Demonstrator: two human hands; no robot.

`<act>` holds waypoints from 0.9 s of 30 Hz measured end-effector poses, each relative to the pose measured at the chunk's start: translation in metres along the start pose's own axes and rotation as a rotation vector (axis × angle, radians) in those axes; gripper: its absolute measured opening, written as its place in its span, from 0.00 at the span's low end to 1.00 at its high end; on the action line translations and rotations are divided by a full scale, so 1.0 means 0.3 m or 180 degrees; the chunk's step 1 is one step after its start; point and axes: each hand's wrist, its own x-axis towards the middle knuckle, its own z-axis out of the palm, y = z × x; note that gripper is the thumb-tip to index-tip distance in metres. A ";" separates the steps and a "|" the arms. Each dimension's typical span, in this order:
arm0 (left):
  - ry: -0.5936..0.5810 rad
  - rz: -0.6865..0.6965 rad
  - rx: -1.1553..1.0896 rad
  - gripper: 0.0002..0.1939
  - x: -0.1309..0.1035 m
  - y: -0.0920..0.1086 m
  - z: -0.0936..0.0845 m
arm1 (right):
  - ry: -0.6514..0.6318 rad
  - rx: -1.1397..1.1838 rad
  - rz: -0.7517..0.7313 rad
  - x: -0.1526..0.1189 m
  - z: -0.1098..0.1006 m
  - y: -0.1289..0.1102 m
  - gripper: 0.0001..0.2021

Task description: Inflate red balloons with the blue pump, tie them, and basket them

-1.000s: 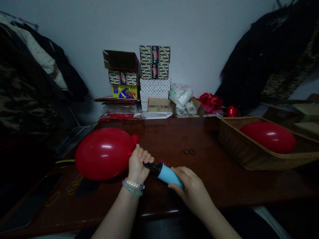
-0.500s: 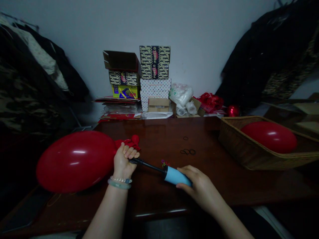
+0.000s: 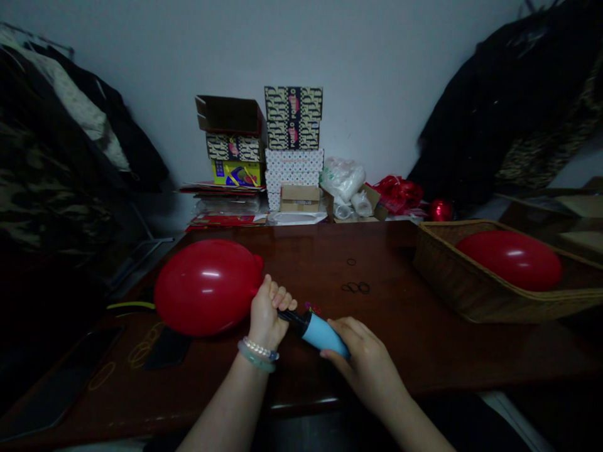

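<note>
A large red balloon [image 3: 207, 287] hangs over the left part of the table, its neck running into my left hand [image 3: 269, 309]. That hand is closed around the balloon's neck and the black nozzle end of a hand pump. My right hand [image 3: 362, 351] wraps round the light blue barrel of the balloon pump [image 3: 325, 335]. Only a short stretch of black shaft shows between the barrel and my left fist. Behind the balloon a bit of red [image 3: 258, 260] shows, mostly hidden. The nozzle's tip cannot be seen inside my fist.
A wicker basket [image 3: 452, 289] on the right holds another red balloon [image 3: 511, 258]. Black rubber bands [image 3: 357, 287] lie mid-table. Tan rubber bands [image 3: 140, 353] and a dark phone-like slab [image 3: 167, 348] lie at left. Stacked boxes [image 3: 293, 135] stand by the wall.
My left hand and the balloon have moved right, toward my right hand. The pump's black shaft has slid into the blue barrel. My right hand has shifted slightly left.
</note>
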 end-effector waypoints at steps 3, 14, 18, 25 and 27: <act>-0.0045 0.0058 -0.0008 0.25 -0.008 -0.002 0.006 | 0.0072 0.0000 0.0067 -0.002 0.004 -0.001 0.22; 0.0009 0.0357 -0.0168 0.24 0.035 0.122 -0.038 | -0.0175 0.0195 0.0132 0.016 -0.057 0.027 0.20; 0.0112 0.0518 -0.0282 0.24 0.039 0.173 -0.051 | -0.0292 0.0203 0.0138 0.015 -0.099 0.068 0.20; 0.0131 0.0495 -0.0404 0.23 0.044 0.142 -0.061 | 0.0021 0.0016 -0.0015 0.007 -0.083 0.070 0.19; 0.0089 0.0415 -0.0384 0.23 0.044 0.117 -0.060 | 0.0046 -0.0021 -0.0007 0.007 -0.064 0.046 0.19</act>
